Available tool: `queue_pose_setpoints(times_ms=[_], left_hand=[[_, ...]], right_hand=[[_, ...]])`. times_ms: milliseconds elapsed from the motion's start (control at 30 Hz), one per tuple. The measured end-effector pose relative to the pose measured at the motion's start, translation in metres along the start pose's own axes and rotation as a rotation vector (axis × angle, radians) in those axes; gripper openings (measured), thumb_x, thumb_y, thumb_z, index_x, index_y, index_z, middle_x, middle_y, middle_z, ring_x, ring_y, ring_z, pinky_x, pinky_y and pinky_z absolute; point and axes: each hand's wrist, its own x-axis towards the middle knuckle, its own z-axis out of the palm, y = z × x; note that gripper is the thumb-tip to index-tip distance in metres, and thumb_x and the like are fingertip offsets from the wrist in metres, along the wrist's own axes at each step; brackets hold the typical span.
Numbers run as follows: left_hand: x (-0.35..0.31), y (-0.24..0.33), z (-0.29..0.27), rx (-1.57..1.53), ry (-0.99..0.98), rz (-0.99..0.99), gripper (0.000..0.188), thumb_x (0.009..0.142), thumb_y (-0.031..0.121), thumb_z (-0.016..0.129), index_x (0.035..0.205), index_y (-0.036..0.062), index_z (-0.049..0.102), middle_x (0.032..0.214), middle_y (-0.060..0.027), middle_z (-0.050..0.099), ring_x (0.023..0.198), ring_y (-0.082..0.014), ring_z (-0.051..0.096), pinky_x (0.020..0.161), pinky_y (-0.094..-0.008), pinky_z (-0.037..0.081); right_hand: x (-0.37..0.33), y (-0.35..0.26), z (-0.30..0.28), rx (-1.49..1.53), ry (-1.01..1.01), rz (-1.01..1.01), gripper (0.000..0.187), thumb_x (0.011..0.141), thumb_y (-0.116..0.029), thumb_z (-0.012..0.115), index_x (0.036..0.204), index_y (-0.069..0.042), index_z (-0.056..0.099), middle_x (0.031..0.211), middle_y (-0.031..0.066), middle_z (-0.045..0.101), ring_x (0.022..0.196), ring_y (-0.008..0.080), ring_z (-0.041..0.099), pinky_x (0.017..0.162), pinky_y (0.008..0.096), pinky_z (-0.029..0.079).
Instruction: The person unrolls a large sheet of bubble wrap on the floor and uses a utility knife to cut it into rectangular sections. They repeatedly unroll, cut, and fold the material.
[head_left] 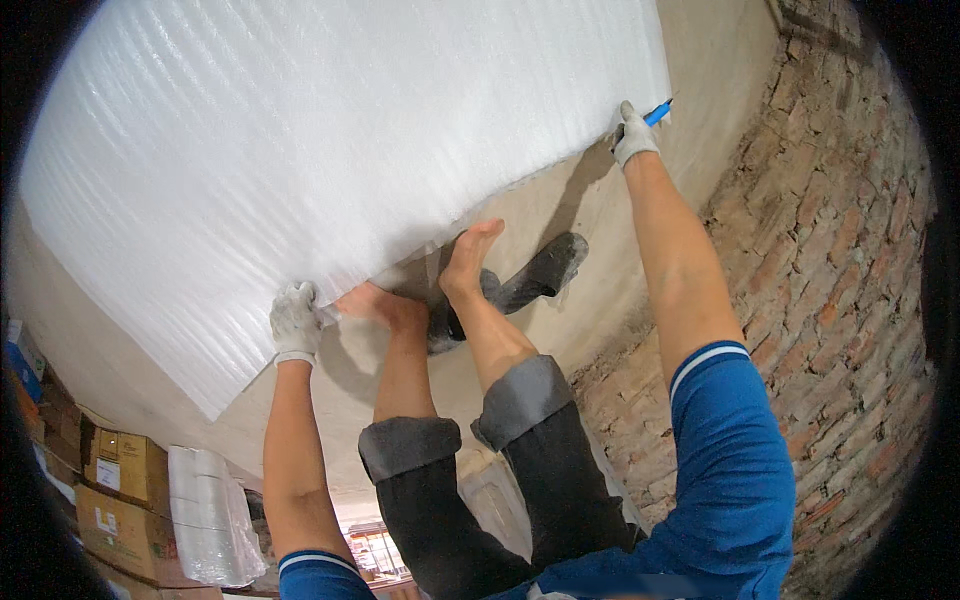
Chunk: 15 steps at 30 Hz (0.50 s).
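A large white foam sheet [330, 130] with a ribbed, shiny surface spreads over the floor. At its near edge, left of my bare feet, my gloved left hand [296, 320] has its fingers curled on the foam. My right arm reaches far out to the sheet's right corner. There my gloved right hand [634, 138] is closed around a slim blue utility knife [658, 112], whose narrow dark tip points away from me. The fingers' undersides are hidden in both gloves.
My bare feet [465, 262] stand by the sheet's near edge, beside dark dusty footwear [540, 275]. A rough brick wall [800, 300] runs along the right. Cardboard boxes [125, 500] and a plastic-wrapped white roll [210, 515] stand at the lower left.
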Motion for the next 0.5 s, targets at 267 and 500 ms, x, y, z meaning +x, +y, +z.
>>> queue_pose_setpoints(times_ms=[267,500], left_hand=[[-0.001,0.012,-0.007,-0.023,0.011,0.046,0.018,0.071,0.011,0.070,0.087,0.0105,0.061,0.091,-0.0126,0.061,0.091,-0.0332,0.059,0.078,-0.0454,0.049],[-0.005,0.031,0.006,-0.218,-0.036,-0.005,0.019,0.075,0.013,0.070,0.092,0.0066,0.064,0.093,-0.0150,0.064,0.091,-0.0358,0.061,0.078,-0.0453,0.050]], right_hand=[[0.025,0.002,-0.003,0.025,0.008,-0.070,0.028,0.086,-0.019,0.075,0.105,-0.011,0.055,0.078,0.0064,0.060,0.060,0.0203,0.056,0.053,0.0351,0.046],[0.146,0.007,-0.065,-0.274,-0.356,-0.131,0.052,0.094,-0.034,0.063,0.135,-0.004,0.051,0.124,0.0103,0.061,0.107,0.0257,0.059,0.092,0.0392,0.049]])
